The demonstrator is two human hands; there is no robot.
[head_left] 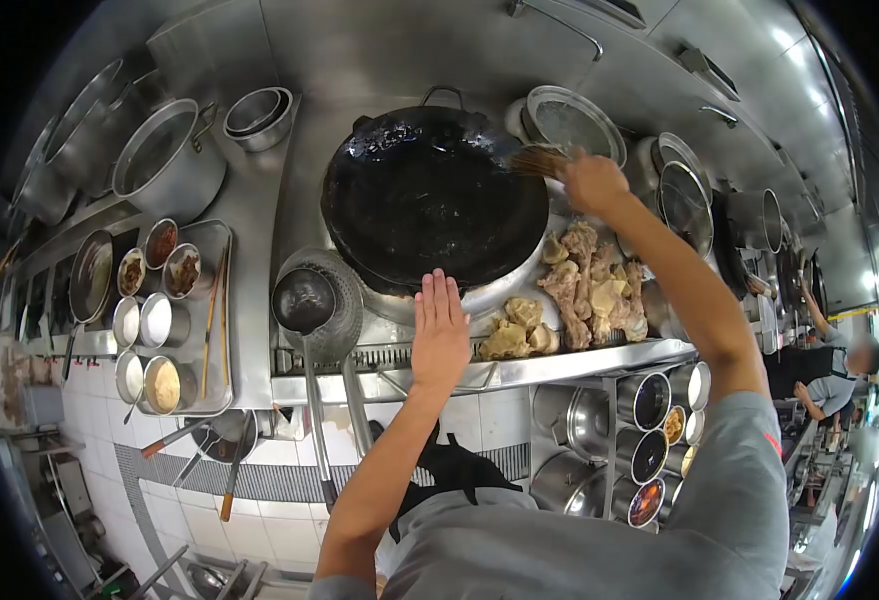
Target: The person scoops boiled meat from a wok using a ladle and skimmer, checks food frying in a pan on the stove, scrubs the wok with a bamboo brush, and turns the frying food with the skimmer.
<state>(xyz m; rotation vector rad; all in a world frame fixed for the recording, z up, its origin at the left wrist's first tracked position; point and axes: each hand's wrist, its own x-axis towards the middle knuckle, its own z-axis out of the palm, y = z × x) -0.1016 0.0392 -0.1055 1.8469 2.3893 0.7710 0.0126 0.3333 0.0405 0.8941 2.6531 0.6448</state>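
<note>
A large black wok (434,205) sits on the range, its inside dark and shiny with wet-looking patches along the far left. My left hand (440,335) is at the wok's near rim, fingers stretched out straight and holding nothing; whether the fingertips touch the rim I cannot tell. At the wok's right rim, my right hand (595,186) is closed around a bamboo wok brush (536,161), its bristles pointing left over the rim. Large meaty bones (591,285) and pale yellowish chunks (515,329) lie on the range to the right of the wok, below my right forearm.
A ladle (304,300) rests in a perforated strainer (344,340) left of the wok, handles sticking out toward me. Further left stands a tray (221,345) with several seasoning bowls and chopsticks. Pots (174,165) and lids (574,120) line the back. Another person (839,365) is at far right.
</note>
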